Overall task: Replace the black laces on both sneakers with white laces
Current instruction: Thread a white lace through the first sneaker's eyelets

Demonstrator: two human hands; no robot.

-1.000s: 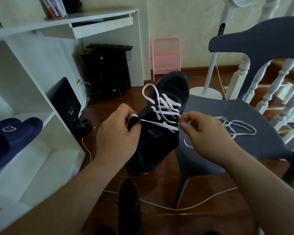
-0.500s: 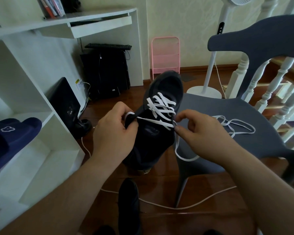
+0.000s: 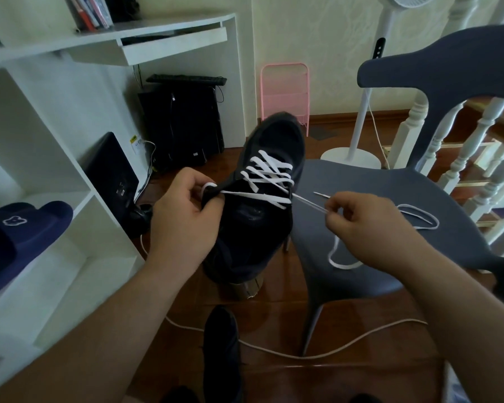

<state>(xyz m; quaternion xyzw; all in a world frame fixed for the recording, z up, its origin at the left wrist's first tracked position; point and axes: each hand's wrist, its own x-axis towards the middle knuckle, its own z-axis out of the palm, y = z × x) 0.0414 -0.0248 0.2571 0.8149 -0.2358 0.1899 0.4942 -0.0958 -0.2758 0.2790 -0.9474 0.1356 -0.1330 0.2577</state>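
Note:
A black sneaker (image 3: 259,225) is held up in front of me, toe pointing away, with a white lace (image 3: 269,177) crossed through its upper eyelets. My left hand (image 3: 184,219) grips the sneaker's left collar and pinches one lace end there. My right hand (image 3: 364,219) pinches the other lace end, drawn taut to the right of the shoe. A loose white lace (image 3: 419,218) lies looped on the grey chair seat. The second black sneaker (image 3: 221,350) lies on the floor below.
A grey chair (image 3: 390,193) stands right of the shoe, white banisters behind it. A white shelf unit (image 3: 56,158) with a navy slipper (image 3: 21,237) fills the left. A white cord (image 3: 317,354) crosses the wooden floor. A fan stand (image 3: 352,158) and pink rack (image 3: 284,94) stand behind.
My right hand has moved right, away from the eyelets, pulling the lace end out taut. The lace rows on the sneaker have tightened. My left hand keeps its grip.

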